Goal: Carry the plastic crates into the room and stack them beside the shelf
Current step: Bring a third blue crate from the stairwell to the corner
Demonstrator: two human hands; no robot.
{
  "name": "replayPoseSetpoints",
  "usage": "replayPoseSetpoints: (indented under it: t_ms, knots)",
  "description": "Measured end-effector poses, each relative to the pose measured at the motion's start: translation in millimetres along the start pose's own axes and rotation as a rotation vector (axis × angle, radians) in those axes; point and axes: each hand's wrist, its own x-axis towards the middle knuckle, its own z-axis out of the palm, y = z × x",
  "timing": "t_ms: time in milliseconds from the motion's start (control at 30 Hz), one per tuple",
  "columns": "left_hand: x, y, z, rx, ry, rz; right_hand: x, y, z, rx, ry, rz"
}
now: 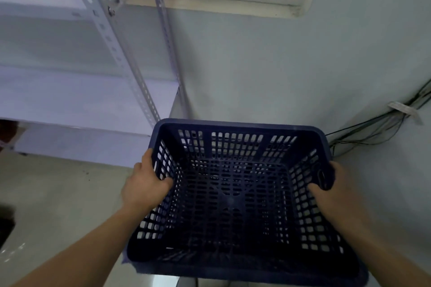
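Two hands carry one dark blue plastic crate (231,198): the left hand (145,184) grips the left rim with its thumb inside the wall, and the right hand (331,191) curls round the right rim likewise. The crate hangs just right of the white slotted-steel shelf (130,72), near the pale wall (279,65). To set it down well, keep it level, lower it straight and square it to the shelf post, clear of the cables (373,123). Its lattice walls taper to a perforated base, so crates should nest.
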Motion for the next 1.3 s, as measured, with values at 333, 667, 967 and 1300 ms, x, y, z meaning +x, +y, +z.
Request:
replayPoseSetpoints:
  t_ms: [333, 667, 967, 1300]
  knots:
    - [22.9, 3.9, -5.4, 0.046, -0.093, 0.041, 0.4, -0.4, 6.9, 0.037, 0.062, 0.026]
    - [2.4, -20.6, -2.0, 0.107, -0.067, 0.068, -24.9, 13.9, 14.9, -0.046, 0.015, 0.067]
    - [3.8, -21.3, 1.8, 0.109, -0.017, 0.054, -13.9, 11.7, 18.0, -0.045, 0.059, 0.056]
    - [0.3, -17.2, 4.1, 0.063, 0.014, 0.026, -6.5, 10.1, 12.7, 0.001, 0.053, 0.031]
